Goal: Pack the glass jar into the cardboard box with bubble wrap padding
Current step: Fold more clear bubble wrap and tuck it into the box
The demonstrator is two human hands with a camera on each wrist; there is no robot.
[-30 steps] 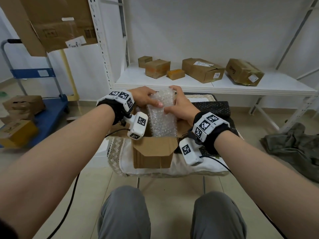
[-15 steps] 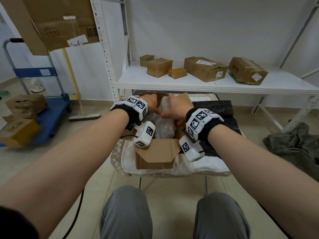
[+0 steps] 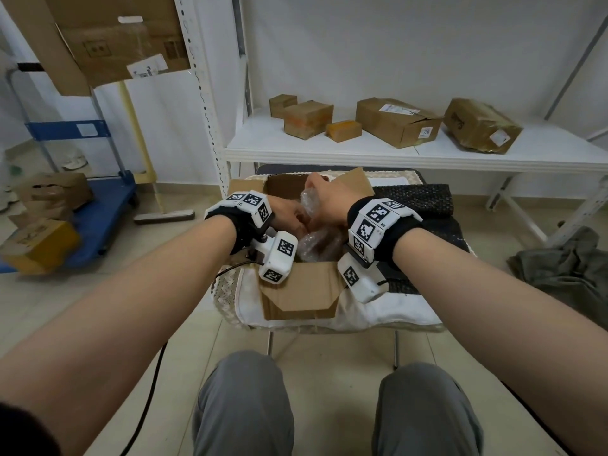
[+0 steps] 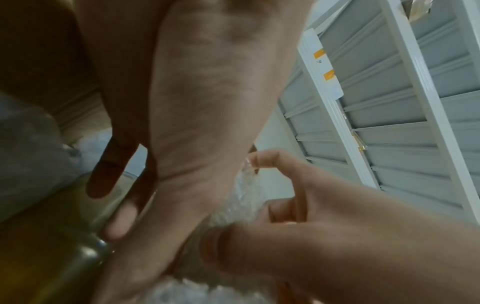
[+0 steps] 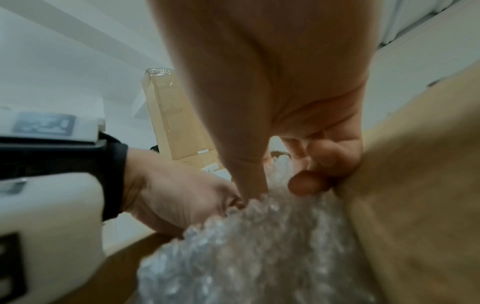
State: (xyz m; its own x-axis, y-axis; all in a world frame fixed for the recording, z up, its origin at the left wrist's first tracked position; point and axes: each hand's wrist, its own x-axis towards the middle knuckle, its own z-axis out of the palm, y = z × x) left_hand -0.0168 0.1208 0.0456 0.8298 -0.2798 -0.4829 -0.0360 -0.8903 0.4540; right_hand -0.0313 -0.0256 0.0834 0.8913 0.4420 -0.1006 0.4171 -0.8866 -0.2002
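An open cardboard box [image 3: 296, 291] stands on a cloth-covered stool in front of me. A bundle of bubble wrap [image 3: 317, 246] lies inside it, and something brownish shows through the wrap. I cannot make out the glass jar itself. My left hand [image 3: 289, 213] reaches into the box, its fingers [image 4: 116, 216] stretched down beside the bundle and its thumb against the wrap. My right hand [image 3: 329, 197] pinches the upper end of the bubble wrap [image 5: 275, 185] between thumb and curled fingers [image 5: 309, 183]. The left hand [image 5: 182, 195] touches the same wrap from the other side.
Just behind the box runs a white shelf [image 3: 411, 153] holding several cardboard parcels. A black mesh mat [image 3: 418, 199] lies right of the box. A blue cart [image 3: 102, 205] with boxes stands at the left, and a grey cloth [image 3: 566, 268] lies on the floor at the right.
The bubble-wrap bundle stood tall above the box in both hands. It has gone down into the box, and both hands have followed it inside.
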